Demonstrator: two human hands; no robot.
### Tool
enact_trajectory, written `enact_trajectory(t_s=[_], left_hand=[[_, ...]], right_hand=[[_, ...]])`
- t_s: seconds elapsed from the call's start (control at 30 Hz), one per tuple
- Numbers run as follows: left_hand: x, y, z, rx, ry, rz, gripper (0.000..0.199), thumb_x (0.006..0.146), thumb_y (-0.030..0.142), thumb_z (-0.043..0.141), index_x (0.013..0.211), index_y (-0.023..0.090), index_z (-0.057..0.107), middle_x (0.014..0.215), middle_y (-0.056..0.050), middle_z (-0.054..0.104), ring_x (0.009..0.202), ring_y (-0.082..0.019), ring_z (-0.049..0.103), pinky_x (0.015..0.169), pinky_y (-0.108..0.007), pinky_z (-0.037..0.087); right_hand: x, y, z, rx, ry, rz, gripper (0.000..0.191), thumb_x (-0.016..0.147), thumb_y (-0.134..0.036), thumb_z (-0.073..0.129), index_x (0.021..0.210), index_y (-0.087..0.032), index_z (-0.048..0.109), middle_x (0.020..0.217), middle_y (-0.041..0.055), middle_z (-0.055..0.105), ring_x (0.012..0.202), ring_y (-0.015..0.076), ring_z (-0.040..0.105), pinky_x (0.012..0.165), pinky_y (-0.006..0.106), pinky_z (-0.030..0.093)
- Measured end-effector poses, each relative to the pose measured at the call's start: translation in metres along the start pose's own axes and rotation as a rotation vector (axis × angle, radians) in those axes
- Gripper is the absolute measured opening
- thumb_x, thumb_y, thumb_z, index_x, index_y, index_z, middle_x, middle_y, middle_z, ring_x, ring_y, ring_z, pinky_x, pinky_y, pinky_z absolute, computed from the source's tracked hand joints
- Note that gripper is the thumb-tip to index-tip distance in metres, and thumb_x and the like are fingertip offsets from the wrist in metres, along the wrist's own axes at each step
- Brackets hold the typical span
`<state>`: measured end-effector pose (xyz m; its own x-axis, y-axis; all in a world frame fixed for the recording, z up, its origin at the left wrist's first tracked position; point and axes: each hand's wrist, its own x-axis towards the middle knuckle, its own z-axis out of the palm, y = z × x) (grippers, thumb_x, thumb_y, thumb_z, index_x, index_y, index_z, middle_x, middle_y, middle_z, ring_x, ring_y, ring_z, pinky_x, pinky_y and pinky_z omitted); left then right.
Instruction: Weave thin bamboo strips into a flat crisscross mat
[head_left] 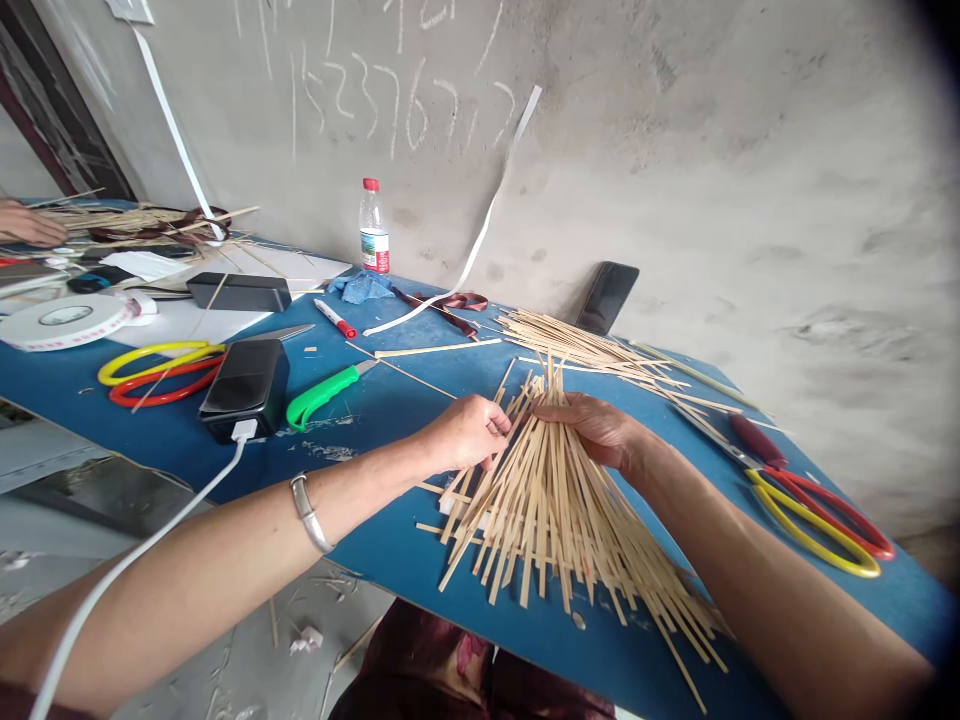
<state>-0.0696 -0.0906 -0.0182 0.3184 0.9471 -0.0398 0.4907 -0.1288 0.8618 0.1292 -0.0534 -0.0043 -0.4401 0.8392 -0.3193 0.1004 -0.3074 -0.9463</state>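
While its splayed ends spread toward the blue table's (405,390) near edge at lower centre, the fan of thin bamboo strips (555,490) is pinched at its gathered top by the right hand (592,425), thumb across it. The left hand (469,432), a silver bracelet (309,512) on its wrist, has its fingers curled closely at the fan's left side; whether they grip a strip cannot be told. Right of the right arm lie red-and-yellow scissors (814,520). Left of centre are a black power bank (246,385) with a white cable (139,565) plugged in, and a green-handled knife (322,397). Beyond the hands, more strips (585,345) lie loose near a phone (609,297) leaning on the wall (720,200). At upper centre, a red-capped bottle (373,230) stands near the wall; at far left, another person's hand (31,222) touches other strips (135,218).
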Motion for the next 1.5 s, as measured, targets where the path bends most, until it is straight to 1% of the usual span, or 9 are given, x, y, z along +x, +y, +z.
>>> enact_trajectory(t_s=[0.27, 0.53, 0.6, 0.7, 0.83, 0.93, 1.1, 1.3, 1.5], left_hand=[[0.004, -0.010, 0.000, 0.013, -0.037, 0.036, 0.012, 0.075, 0.013, 0.061, 0.086, 0.014, 0.066, 0.057, 0.003, 0.063, 0.046, -0.012, 0.064, 0.042, -0.016, 0.039], [-0.004, 0.004, -0.012, 0.050, 0.023, 0.101, 0.014, 0.082, 0.023, 0.052, 0.081, 0.015, 0.064, 0.066, 0.000, 0.066, 0.047, -0.009, 0.061, 0.046, -0.017, 0.042], [-0.006, 0.006, -0.014, 0.087, 0.021, 0.109, 0.015, 0.081, 0.026, 0.054, 0.081, 0.016, 0.064, 0.066, 0.001, 0.066, 0.048, -0.010, 0.061, 0.046, -0.018, 0.042], [-0.010, 0.006, -0.015, 0.159, -0.007, 0.124, 0.016, 0.076, 0.033, 0.063, 0.077, 0.017, 0.066, 0.065, 0.001, 0.066, 0.052, -0.012, 0.061, 0.048, -0.020, 0.043], [-0.015, 0.010, -0.013, 0.234, -0.031, 0.117, 0.010, 0.068, 0.026, 0.069, 0.072, 0.017, 0.065, 0.068, 0.000, 0.069, 0.060, -0.014, 0.063, 0.051, -0.020, 0.041], [-0.017, 0.012, -0.012, 0.242, -0.068, 0.067, 0.006, 0.072, 0.021, 0.064, 0.077, 0.017, 0.063, 0.065, 0.001, 0.068, 0.051, -0.012, 0.062, 0.047, -0.019, 0.040], [-0.016, 0.012, -0.011, 0.232, -0.099, 0.018, 0.007, 0.078, 0.023, 0.061, 0.081, 0.017, 0.061, 0.059, 0.003, 0.064, 0.046, -0.012, 0.062, 0.046, -0.019, 0.041], [-0.014, 0.007, -0.010, 0.249, -0.051, 0.056, 0.006, 0.076, 0.022, 0.065, 0.077, 0.017, 0.062, 0.064, 0.003, 0.064, 0.046, -0.009, 0.055, 0.049, -0.020, 0.039], [-0.013, 0.008, -0.010, 0.216, -0.077, 0.050, 0.012, 0.075, 0.027, 0.067, 0.082, 0.017, 0.063, 0.062, 0.004, 0.062, 0.045, -0.010, 0.055, 0.047, -0.021, 0.039]], right_hand=[[0.002, 0.000, -0.001, 0.096, 0.020, 0.083, 0.019, 0.071, -0.018, 0.075, 0.088, -0.016, 0.070, 0.084, 0.0087, 0.076, 0.074, 0.0257, 0.073, 0.077, 0.042, 0.060], [0.001, -0.001, 0.000, 0.131, 0.043, 0.114, 0.019, 0.071, -0.017, 0.075, 0.089, -0.015, 0.070, 0.084, 0.0097, 0.076, 0.073, 0.0261, 0.073, 0.078, 0.042, 0.060], [0.001, -0.002, 0.000, 0.135, 0.047, 0.118, 0.018, 0.070, -0.017, 0.074, 0.088, -0.014, 0.070, 0.083, 0.0098, 0.076, 0.072, 0.0262, 0.073, 0.077, 0.043, 0.060], [0.000, -0.002, 0.001, 0.143, 0.051, 0.120, 0.016, 0.071, -0.016, 0.074, 0.086, -0.015, 0.070, 0.082, 0.0092, 0.076, 0.070, 0.0258, 0.073, 0.077, 0.043, 0.060], [0.000, -0.002, 0.001, 0.155, 0.053, 0.121, 0.013, 0.071, -0.016, 0.074, 0.084, -0.015, 0.069, 0.080, 0.0084, 0.076, 0.070, 0.0257, 0.072, 0.076, 0.043, 0.060], [-0.002, -0.003, 0.001, 0.163, 0.047, 0.122, 0.014, 0.071, -0.015, 0.074, 0.084, -0.015, 0.069, 0.080, 0.0087, 0.076, 0.071, 0.0257, 0.072, 0.075, 0.043, 0.060], [-0.002, -0.003, 0.002, 0.168, 0.041, 0.117, 0.016, 0.071, -0.016, 0.073, 0.087, -0.014, 0.069, 0.080, 0.0087, 0.076, 0.069, 0.0239, 0.072, 0.076, 0.040, 0.059], [0.000, -0.002, 0.004, 0.178, 0.062, 0.116, 0.016, 0.069, -0.013, 0.072, 0.084, -0.014, 0.068, 0.077, 0.0083, 0.075, 0.068, 0.0255, 0.071, 0.073, 0.042, 0.059], [-0.002, -0.002, 0.007, 0.184, 0.083, 0.109, 0.014, 0.068, -0.015, 0.074, 0.080, -0.016, 0.067, 0.075, 0.0077, 0.074, 0.066, 0.0249, 0.071, 0.071, 0.042, 0.059]])
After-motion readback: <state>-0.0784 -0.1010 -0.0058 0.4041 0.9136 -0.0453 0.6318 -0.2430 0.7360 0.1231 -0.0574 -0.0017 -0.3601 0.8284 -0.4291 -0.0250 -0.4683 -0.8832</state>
